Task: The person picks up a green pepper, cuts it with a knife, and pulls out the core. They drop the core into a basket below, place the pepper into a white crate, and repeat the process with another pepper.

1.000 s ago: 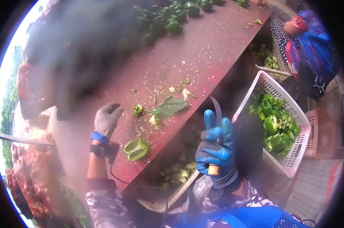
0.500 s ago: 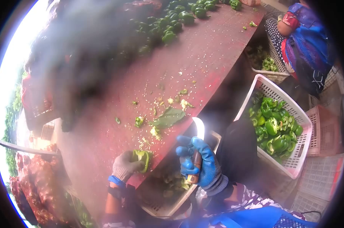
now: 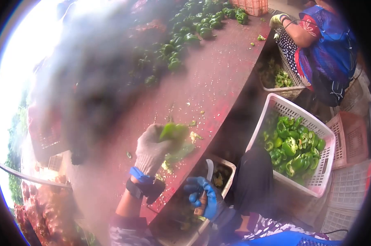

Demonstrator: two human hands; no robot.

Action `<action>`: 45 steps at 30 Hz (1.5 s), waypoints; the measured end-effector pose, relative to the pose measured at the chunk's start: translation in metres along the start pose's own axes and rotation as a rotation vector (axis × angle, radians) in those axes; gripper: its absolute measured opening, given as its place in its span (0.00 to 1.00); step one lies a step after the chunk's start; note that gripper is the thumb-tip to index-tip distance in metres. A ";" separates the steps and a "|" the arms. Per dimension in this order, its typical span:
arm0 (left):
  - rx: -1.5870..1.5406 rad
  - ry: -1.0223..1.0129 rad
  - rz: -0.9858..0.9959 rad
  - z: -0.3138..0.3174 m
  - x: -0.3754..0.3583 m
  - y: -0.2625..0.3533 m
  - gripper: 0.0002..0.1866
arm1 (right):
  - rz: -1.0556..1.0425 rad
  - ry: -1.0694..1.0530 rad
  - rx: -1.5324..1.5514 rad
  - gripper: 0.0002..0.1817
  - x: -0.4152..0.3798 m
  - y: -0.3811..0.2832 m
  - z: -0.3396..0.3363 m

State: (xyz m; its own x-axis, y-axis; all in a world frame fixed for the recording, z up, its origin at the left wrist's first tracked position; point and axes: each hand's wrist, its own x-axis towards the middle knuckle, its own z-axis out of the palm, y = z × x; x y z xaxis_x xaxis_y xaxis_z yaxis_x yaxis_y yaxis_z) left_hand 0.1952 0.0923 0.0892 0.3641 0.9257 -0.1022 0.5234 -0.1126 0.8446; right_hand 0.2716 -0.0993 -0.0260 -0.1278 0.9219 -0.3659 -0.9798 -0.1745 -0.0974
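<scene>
At the far left, a metal bar [image 3: 31, 176] crosses above a reddish, lumpy heap [image 3: 44, 205]. Beside that, a dark blur hides part of the red table [image 3: 210, 82]. My left hand [image 3: 149, 147], in a pale knit glove, is closed around a green pepper [image 3: 173, 133] over the table; the pepper is blurred, and I can't tell whether it touches the tabletop. Just below it lies a flat leaf [image 3: 182, 152], with seeds and pale scraps around it. Up the table, whole peppers [image 3: 184, 29] sit in a loose pile. My right hand [image 3: 206, 199], in a blue glove, grips a knife [image 3: 201, 203] by its wooden handle, curved blade pointing up, beyond the table's near edge. Behind the blade, under that edge, is a bin [image 3: 232, 167] with scraps inside. An orange crate [image 3: 253, 5] stands at the table's far end. Further right, a pale basket [image 3: 257, 131] holds cut peppers [image 3: 294, 149]. Above it, another person [image 3: 327, 45] sits by a second basket [image 3: 290, 91] of green scraps. More crates [image 3: 351, 139] stand at the right.
</scene>
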 end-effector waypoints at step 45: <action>1.102 0.406 0.541 -0.078 -0.017 -0.155 0.32 | 0.050 -0.007 -0.453 0.28 -0.004 0.003 0.033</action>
State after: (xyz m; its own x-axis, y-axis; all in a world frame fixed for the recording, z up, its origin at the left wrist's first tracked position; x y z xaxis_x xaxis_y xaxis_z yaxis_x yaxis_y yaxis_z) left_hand 0.0481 0.1217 0.0013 0.5709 0.6901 0.4448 0.8100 -0.5619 -0.1680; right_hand 0.2638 -0.0919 0.0060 -0.1757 0.9107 -0.3739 -0.8066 -0.3509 -0.4757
